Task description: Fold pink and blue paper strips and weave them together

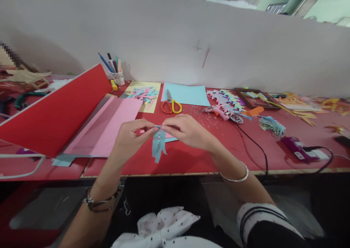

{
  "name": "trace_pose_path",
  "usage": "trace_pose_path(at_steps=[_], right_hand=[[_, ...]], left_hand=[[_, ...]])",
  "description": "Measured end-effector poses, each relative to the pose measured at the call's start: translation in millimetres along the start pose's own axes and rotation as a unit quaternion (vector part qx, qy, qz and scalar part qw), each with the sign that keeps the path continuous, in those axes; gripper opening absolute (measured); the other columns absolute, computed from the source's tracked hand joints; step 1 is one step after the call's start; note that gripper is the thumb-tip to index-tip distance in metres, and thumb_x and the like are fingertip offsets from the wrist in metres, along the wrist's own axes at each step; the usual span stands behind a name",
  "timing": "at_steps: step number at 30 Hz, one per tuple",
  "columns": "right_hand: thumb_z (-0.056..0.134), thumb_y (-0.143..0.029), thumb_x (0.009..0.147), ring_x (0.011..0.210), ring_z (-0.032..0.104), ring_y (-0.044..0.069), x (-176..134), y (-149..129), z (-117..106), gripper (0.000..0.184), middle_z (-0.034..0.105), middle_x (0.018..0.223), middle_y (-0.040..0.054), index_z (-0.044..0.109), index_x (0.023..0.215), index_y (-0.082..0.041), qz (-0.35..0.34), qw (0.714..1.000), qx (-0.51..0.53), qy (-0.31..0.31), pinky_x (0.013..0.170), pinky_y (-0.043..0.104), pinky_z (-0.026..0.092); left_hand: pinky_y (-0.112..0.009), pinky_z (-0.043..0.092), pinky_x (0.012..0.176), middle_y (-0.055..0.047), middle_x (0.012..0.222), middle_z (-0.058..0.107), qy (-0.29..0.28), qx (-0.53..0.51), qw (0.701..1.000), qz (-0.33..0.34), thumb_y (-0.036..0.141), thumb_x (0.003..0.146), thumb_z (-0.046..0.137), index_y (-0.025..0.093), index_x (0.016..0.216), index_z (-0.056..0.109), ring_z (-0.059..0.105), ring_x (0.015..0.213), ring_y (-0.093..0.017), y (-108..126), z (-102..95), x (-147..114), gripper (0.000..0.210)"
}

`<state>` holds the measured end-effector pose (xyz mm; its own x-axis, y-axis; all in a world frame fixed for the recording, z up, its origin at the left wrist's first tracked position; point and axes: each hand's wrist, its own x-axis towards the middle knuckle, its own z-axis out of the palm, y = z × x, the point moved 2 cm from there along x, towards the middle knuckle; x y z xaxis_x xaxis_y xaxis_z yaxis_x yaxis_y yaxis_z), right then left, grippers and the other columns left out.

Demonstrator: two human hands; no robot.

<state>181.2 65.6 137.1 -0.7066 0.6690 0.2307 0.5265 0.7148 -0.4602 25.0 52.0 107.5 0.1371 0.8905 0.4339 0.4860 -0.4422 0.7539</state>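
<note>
Both hands meet over the red table, pinching the top edge of a blue paper strip (pixel 158 146) whose cut ends hang down. My left hand (pixel 133 133) holds it between thumb and forefinger on the left. Close beside it, my right hand (pixel 186 129) pinches the same edge. Pink and blue paper pieces (pixel 171 139) lie beneath my right hand. Just beyond the hands rest scissors (pixel 171 104) with one red and one yellow handle. Left of my left hand is a stack of pink paper (pixel 109 124).
Behind are paper scraps on a yellow sheet (pixel 150 107), a blue sheet (pixel 188 94) and a pen cup (pixel 118 78). A red board (pixel 62 113) leans at left. To the right lie a pink glue gun (pixel 220 112) with its cord, fringed paper (pixel 272 126) and a purple power strip (pixel 298 148).
</note>
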Motion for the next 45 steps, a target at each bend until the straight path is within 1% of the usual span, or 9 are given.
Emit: trace_pose_path(at_steps=[10, 15, 17, 19, 23, 27, 30, 37, 45], right_hand=[[0.039, -0.021, 0.086, 0.053, 0.036, 0.006, 0.3, 1.2, 1.5, 0.024, 0.044, 0.057, -0.0036, 0.053, 0.067, -0.014, -0.002, 1.0, 0.029, -0.009, 0.055, 0.018, 0.024], [0.039, -0.021, 0.085, 0.054, 0.037, 0.005, -0.4, 3.2, 0.9, 0.024, 0.045, 0.058, -0.0038, 0.052, 0.066, -0.014, -0.004, 0.999, 0.037, -0.001, 0.055, 0.018, 0.025], [0.039, -0.021, 0.085, 0.054, 0.037, 0.005, -1.3, 4.1, 0.7, 0.025, 0.044, 0.058, -0.0039, 0.052, 0.066, -0.014, -0.003, 0.999, 0.034, 0.001, 0.055, 0.018, 0.025], [0.039, -0.022, 0.085, 0.054, 0.036, 0.005, -2.0, 4.3, 0.3, 0.025, 0.044, 0.057, -0.0039, 0.052, 0.066, -0.014, -0.001, 0.999, 0.032, -0.001, 0.055, 0.018, 0.024], [0.039, -0.024, 0.085, 0.053, 0.036, 0.006, -2.0, 3.3, -1.1, 0.025, 0.044, 0.057, -0.0037, 0.051, 0.066, -0.014, 0.01, 0.999, 0.037, 0.0, 0.054, 0.019, 0.023], [0.038, -0.023, 0.085, 0.052, 0.035, 0.006, -1.2, 3.7, -1.4, 0.026, 0.041, 0.055, -0.0039, 0.047, 0.062, -0.014, 0.022, 0.999, 0.029, -0.001, 0.053, 0.019, 0.023], [0.038, -0.024, 0.085, 0.052, 0.035, 0.006, -1.5, 4.8, -1.3, 0.027, 0.039, 0.054, -0.0043, 0.045, 0.061, -0.015, 0.024, 1.0, 0.017, -0.004, 0.052, 0.019, 0.023], [0.037, -0.025, 0.086, 0.051, 0.034, 0.005, -2.1, 7.2, -1.3, 0.028, 0.039, 0.054, -0.0044, 0.046, 0.061, -0.015, 0.026, 1.0, 0.004, -0.004, 0.052, 0.019, 0.022], [0.038, -0.027, 0.087, 0.052, 0.037, 0.005, -3.0, 14.5, -3.5, 0.028, 0.043, 0.055, -0.004, 0.051, 0.066, -0.014, 0.034, 0.999, -0.011, 0.012, 0.053, 0.019, 0.024]], left_hand=[[-0.019, 0.041, 0.056, 0.001, 0.06, 0.063, -0.045, 0.018, 0.999, -0.017, 0.036, 0.067, 0.054, 0.017, 0.062, 0.061, 0.052, 0.056, -0.01, -1.9, -2.1, 0.8, 0.021], [-0.02, 0.041, 0.056, 0.003, 0.059, 0.058, -0.136, 0.075, 0.988, -0.008, 0.038, 0.069, 0.053, 0.018, 0.061, 0.055, 0.05, 0.056, -0.01, -3.9, 0.2, 0.7, 0.022], [-0.022, 0.043, 0.062, 0.001, 0.07, 0.061, -0.179, 0.069, 0.981, 0.003, 0.039, 0.07, 0.054, 0.018, 0.071, 0.057, 0.054, 0.065, -0.013, -6.2, 0.9, 0.0, 0.021], [-0.023, 0.043, 0.069, -0.001, 0.083, 0.063, -0.197, 0.049, 0.979, 0.011, 0.04, 0.071, 0.054, 0.019, 0.083, 0.058, 0.055, 0.075, -0.015, -7.6, 0.8, -0.1, 0.025], [-0.022, 0.043, 0.068, -0.002, 0.081, 0.063, -0.159, 0.02, 0.987, 0.013, 0.043, 0.079, 0.04, 0.018, 0.084, 0.057, 0.055, 0.075, -0.015, -5.3, 1.9, 1.2, 0.031], [-0.02, 0.038, 0.054, 0.001, 0.06, 0.053, -0.112, 0.065, 0.991, 0.039, 0.04, 0.083, 0.031, 0.018, 0.064, 0.05, 0.047, 0.055, -0.011, -0.7, 8.9, 2.2, 0.035], [-0.02, 0.034, 0.05, 0.003, 0.055, 0.048, -0.09, 0.088, 0.989, 0.074, 0.035, 0.085, 0.032, 0.018, 0.062, 0.045, 0.041, 0.049, -0.009, 0.5, 13.5, 3.5, 0.031], [-0.02, 0.032, 0.048, 0.004, 0.05, 0.043, -0.086, 0.114, 0.985, 0.096, 0.033, 0.084, 0.033, 0.019, 0.055, 0.039, 0.039, 0.046, -0.009, -0.7, 15.4, 7.0, 0.032], [-0.019, 0.036, 0.051, 0.002, 0.055, 0.056, -0.082, 0.081, 0.991, 0.065, 0.036, 0.082, 0.038, 0.018, 0.061, 0.055, 0.048, 0.051, -0.009, -6.0, 13.8, 9.1, 0.033]])
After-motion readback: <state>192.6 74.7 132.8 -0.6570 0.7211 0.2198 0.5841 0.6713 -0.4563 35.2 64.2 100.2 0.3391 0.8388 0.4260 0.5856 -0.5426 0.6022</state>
